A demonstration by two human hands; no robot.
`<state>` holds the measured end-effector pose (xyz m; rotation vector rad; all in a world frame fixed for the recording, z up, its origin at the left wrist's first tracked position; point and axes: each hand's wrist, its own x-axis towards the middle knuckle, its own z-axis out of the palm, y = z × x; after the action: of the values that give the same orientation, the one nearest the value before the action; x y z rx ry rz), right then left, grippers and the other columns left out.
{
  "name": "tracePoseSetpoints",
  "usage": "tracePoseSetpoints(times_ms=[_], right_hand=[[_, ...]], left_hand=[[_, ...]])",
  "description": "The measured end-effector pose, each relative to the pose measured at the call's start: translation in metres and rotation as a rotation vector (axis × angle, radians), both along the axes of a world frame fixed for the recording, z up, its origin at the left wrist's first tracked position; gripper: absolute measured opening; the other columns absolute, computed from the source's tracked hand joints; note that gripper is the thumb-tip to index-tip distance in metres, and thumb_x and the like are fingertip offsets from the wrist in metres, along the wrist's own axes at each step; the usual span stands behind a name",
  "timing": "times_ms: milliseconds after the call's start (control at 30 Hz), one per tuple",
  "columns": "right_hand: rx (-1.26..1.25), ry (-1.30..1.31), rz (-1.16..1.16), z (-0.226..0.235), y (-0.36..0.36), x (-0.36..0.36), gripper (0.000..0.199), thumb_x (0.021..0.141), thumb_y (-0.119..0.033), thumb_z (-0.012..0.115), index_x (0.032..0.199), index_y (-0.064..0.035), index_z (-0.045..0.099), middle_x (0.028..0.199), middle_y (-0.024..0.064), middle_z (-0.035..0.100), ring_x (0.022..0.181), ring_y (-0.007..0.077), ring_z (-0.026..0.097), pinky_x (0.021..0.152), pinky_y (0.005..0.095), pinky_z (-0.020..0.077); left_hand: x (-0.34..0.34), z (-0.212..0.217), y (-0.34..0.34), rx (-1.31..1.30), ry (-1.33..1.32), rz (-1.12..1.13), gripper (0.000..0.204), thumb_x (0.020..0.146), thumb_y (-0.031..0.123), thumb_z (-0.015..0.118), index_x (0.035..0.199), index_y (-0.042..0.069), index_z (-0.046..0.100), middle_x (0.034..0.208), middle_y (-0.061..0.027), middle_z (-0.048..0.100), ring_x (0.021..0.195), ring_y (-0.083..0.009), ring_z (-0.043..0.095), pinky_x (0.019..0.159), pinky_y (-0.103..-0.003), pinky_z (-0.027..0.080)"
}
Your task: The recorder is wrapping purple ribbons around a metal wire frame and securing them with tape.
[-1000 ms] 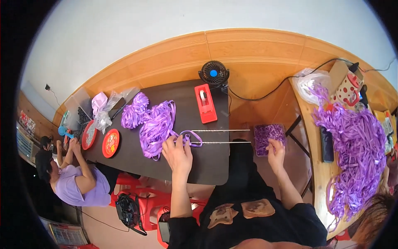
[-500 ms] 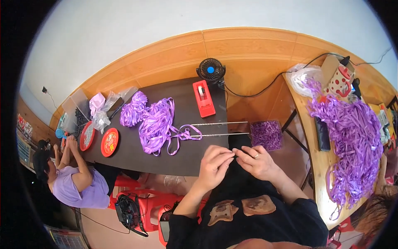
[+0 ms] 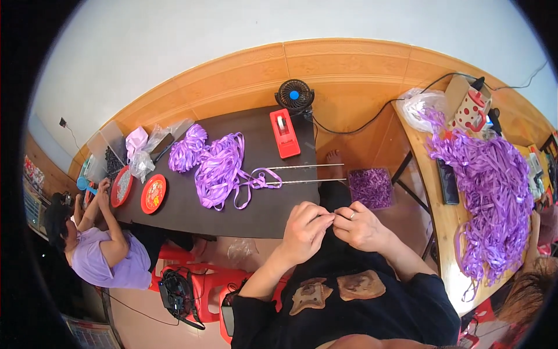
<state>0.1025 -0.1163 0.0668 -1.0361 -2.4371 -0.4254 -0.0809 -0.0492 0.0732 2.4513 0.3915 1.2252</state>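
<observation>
Dark table [image 3: 256,221] against orange-tiled wall [image 3: 354,58], pinkish floor [image 3: 136,331] below; wooden table [image 3: 450,230] at R w/ 1 purple ribbon heap [image 3: 497,198]. On dark table: 2 purple ribbon bundles [image 3: 220,174] approx. mid, w/ loose end over 2 thin rods [image 3: 314,181] jutting past R edge; 1 red tape dispenser [image 3: 285,139], 1 fan [image 3: 294,95] nr far R corner; 2 red dishes [image 3: 145,196] nr L end. L hand [image 3: 305,232] + R hand [image 3: 361,231] just off near R corner, both pinched narrow, tips together; contents btwn: can't tell.

A blue-hubbed black desk fan [image 3: 294,95] by the tiled wall [image 3: 360,65]; a red-dotted lidded mug [image 3: 467,114] near a white plastic bag [image 3: 419,107]; red stools [image 3: 204,291]
</observation>
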Motion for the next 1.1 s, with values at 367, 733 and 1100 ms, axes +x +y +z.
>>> tracePoseSetpoints(times_ms=[367,733,1100], right_hand=[[-0.065,0.033,-0.007,0.002,-0.009,0.001,0.012,0.066,-0.018,0.055,0.071,-0.0079,0.059,0.092,0.006,0.059,0.075,0.017,0.052,0.064,0.0304,0.0369],[-0.113,0.044,0.005,-0.004,-0.006,-0.003,0.01,0.065,-0.019,0.056,0.067,-0.0093,0.056,0.082,0.0045,0.055,0.072,0.0177,0.051,0.063,0.0317,0.0353],[-0.161,0.082,-0.05,0.007,-0.004,-0.008,0.015,0.063,-0.015,0.059,0.075,-0.0066,0.06,0.112,0.0118,0.056,0.082,0.0193,0.054,0.069,0.0326,0.0378]], left_hand=[[0.001,0.003,-0.005,0.068,0.029,-0.044,0.022,0.065,-0.002,0.066,0.086,0.002,0.063,0.083,-0.0062,0.057,0.076,-0.0236,0.054,0.065,-0.034,0.04],[0.006,0.004,-0.01,0.159,0.152,0.039,0.018,0.063,-0.003,0.064,0.078,0.002,0.054,0.078,-0.0088,0.052,0.074,-0.026,0.052,0.065,-0.036,0.038],[-0.012,-0.002,0.003,0.006,-0.061,0.045,0.019,0.068,-0.002,0.067,0.085,0.002,0.058,0.082,-0.0079,0.058,0.074,-0.0262,0.055,0.066,-0.037,0.039]])
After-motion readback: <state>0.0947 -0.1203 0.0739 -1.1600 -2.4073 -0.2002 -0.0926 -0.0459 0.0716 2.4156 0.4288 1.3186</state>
